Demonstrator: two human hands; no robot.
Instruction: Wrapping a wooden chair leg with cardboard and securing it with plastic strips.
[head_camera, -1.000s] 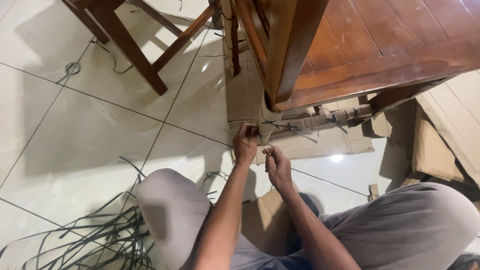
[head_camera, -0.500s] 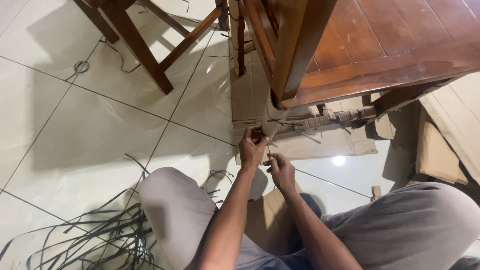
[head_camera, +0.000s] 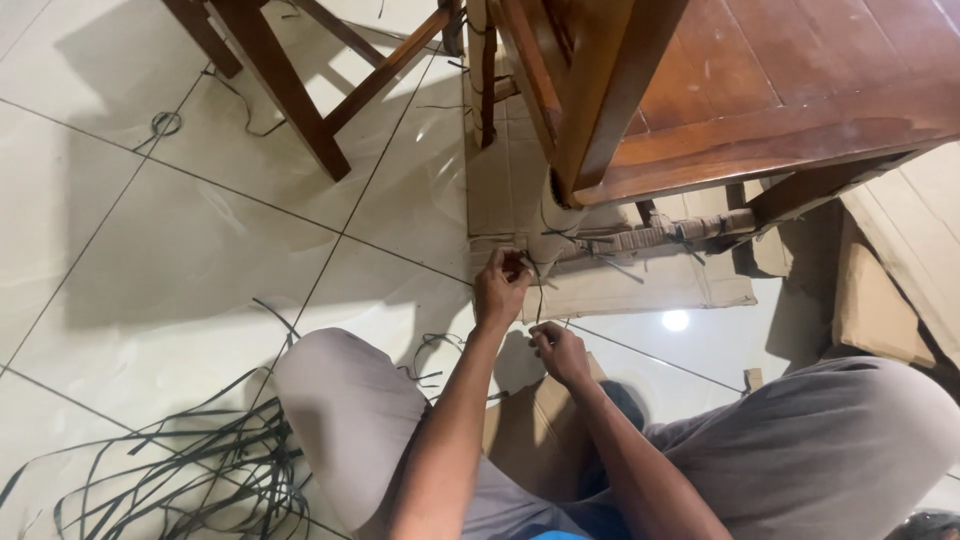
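Observation:
I sit on the tiled floor in front of a wooden furniture leg wrapped in brown paper (head_camera: 558, 222). My left hand (head_camera: 500, 287) is at the foot of that wrapped leg and pinches a thin dark strap (head_camera: 540, 300) against it. My right hand (head_camera: 560, 350) is lower, just in front of my knees, with its fingers closed on the same strap's near end. A paper-wrapped cross rail (head_camera: 650, 238) runs right from the leg. Flat cardboard (head_camera: 620, 285) lies under the leg.
The brown wooden furniture top (head_camera: 760, 90) overhangs at the upper right. Another wooden frame's legs (head_camera: 285, 95) stand at the upper left. A heap of loose dark straps (head_camera: 190, 470) lies on the tiles at the lower left. Cardboard pieces (head_camera: 880, 300) are stacked at the right.
Both hands stay at the foot of the wrapped leg. My right hand has drawn slightly back toward me, and the view has shifted a little.

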